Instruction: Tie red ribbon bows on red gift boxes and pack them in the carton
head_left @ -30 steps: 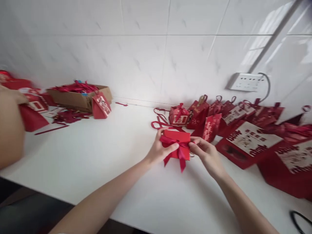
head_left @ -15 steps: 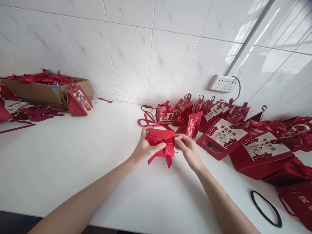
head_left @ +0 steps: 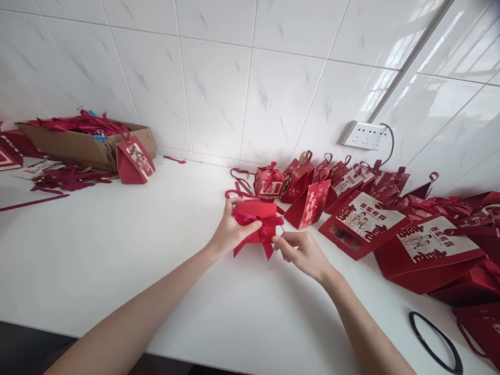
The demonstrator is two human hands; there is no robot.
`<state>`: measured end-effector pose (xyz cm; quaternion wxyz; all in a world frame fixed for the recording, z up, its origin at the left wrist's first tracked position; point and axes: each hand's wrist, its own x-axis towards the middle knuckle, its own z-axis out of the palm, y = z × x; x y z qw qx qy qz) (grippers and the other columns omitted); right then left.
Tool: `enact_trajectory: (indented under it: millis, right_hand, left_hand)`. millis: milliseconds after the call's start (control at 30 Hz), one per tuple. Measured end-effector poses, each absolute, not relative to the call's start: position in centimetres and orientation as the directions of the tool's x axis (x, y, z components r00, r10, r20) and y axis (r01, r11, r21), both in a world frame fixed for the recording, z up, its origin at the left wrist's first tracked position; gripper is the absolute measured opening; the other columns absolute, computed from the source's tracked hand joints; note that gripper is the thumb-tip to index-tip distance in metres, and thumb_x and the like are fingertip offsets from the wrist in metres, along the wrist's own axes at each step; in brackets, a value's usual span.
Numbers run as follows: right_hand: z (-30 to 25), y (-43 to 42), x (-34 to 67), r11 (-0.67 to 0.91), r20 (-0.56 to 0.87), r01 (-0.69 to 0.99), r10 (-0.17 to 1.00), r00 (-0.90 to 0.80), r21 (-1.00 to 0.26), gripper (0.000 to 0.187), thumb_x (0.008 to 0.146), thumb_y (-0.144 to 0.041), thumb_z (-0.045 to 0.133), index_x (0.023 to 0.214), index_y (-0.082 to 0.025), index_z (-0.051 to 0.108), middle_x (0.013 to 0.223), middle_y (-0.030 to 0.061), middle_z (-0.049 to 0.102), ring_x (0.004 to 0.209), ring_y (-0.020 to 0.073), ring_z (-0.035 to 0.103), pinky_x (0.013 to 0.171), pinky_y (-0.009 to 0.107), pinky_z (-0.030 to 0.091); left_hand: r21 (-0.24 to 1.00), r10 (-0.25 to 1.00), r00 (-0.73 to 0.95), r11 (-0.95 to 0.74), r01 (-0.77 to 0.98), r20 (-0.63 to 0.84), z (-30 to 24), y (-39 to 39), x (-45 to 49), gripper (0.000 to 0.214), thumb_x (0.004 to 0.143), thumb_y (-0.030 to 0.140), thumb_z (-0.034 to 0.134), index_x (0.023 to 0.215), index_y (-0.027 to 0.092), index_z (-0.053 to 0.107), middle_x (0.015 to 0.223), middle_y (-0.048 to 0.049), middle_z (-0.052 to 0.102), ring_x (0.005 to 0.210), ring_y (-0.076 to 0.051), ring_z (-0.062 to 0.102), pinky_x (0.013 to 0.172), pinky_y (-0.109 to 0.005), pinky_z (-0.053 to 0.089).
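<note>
Plainly, the white table (head_left: pixel 183 224) bears the work. Along its right side many red gift boxes (head_left: pixel 361 221) stand or lean close together, probably so that they prop one another and leave working room in the middle. At the far left, a cardboard box (head_left: pixel 70 148) holds a heap of red ribbon (head_left: pixel 78 124), its low walls likely there to stop the loose lengths spreading. The left hand (head_left: pixel 231 230) clasps the small box (head_left: pixel 265 209) from its left side, thumb pressed over the front and fingers round the edge; that grip seems meant to steady it and pin the bow (head_left: pixel 275 221) down. The right hand (head_left: pixel 302 252) is curled, thumb and fingertips close together; whether they pinch anything, I cannot tell. So the small box lies between the hands: within the left one's grip, and just beside the right fingertips at its lower right corner. The bow's two tails hang down its front, one near those fingertips.
</note>
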<state>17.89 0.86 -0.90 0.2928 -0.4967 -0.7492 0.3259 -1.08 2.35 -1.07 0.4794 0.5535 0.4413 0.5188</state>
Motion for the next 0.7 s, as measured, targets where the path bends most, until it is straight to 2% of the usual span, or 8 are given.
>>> enact_trajectory:
  millis: [133,233,333,433,567,700]
  right_hand:
    - [-0.7,0.9,17.7,0.182,-0.048,0.643,0.945,-0.324,-0.744,0.050,0.082,-0.056,0.049,0.053,-0.016,0.057,0.049,0.0006,0.054,0.046,0.0107,0.046,0.048,0.025,0.036]
    - [-0.6,0.8,18.0,0.124,-0.162,0.584,0.897,-0.412,-0.803,0.042,0.082,-0.050,0.053,0.059,-0.017,0.061,0.057,0.0010,0.062,0.049,0.0111,0.053,0.051,0.024,0.040]
    - [-0.9,1.1,18.1,0.075,-0.188,0.481,0.859,-0.476,-0.874,0.035,0.083,-0.045,0.055,0.063,-0.017,0.063,0.062,0.0007,0.065,0.048,0.0097,0.056,0.052,0.023,0.042]
    - [-1.4,1.5,18.2,0.009,-0.213,0.416,0.849,-0.484,-0.909,0.038,0.079,-0.046,0.059,0.058,-0.015,0.061,0.058,0.0011,0.065,0.041,0.0089,0.054,0.048,0.023,0.041]
    - [-2.2,2.1,18.2,0.008,-0.176,0.337,0.841,-0.511,-0.941,0.038,0.072,-0.050,0.066,0.060,-0.013,0.067,0.062,0.0038,0.067,0.041,0.0094,0.054,0.048,0.025,0.044]
    - [-2.4,2.3,18.2,0.023,-0.157,0.304,0.817,-0.554,-0.952,0.034,0.074,-0.045,0.065,0.062,-0.013,0.069,0.065,0.0043,0.067,0.044,0.0097,0.054,0.048,0.025,0.044]
  left_hand:
    - [0.985,0.985,0.050,-0.168,0.042,0.166,-1.2,2.7,-1.2,0.052,0.069,0.030,0.071,0.106,0.025,0.035,0.088,0.0022,0.062,0.086,-0.016,0.064,0.077,-0.031,0.051]
    - [0.981,0.982,0.048,-0.187,0.057,0.184,-1.4,2.8,-1.2,0.051,0.069,0.029,0.071,0.106,0.025,0.036,0.092,0.0015,0.060,0.088,-0.016,0.063,0.078,-0.030,0.051]
    - [0.982,0.982,0.053,-0.184,0.035,0.182,-1.4,2.8,-1.2,0.050,0.070,0.027,0.071,0.105,0.025,0.036,0.093,0.0018,0.060,0.086,-0.015,0.064,0.077,-0.029,0.051]
    - [0.984,0.983,0.053,-0.176,0.014,0.175,-1.3,2.9,-1.3,0.048,0.069,0.027,0.071,0.103,0.024,0.037,0.092,0.0017,0.061,0.087,-0.015,0.064,0.077,-0.029,0.051]
    - [0.980,0.979,0.040,-0.198,0.002,0.198,-1.4,2.8,-1.1,0.049,0.067,0.025,0.073,0.102,0.024,0.038,0.099,0.0002,0.060,0.091,-0.016,0.063,0.079,-0.030,0.051]
    - [0.982,0.981,0.041,-0.188,-0.001,0.188,-1.5,2.8,-1.0,0.050,0.067,0.025,0.072,0.102,0.024,0.037,0.098,0.0004,0.060,0.091,-0.016,0.064,0.078,-0.030,0.051]
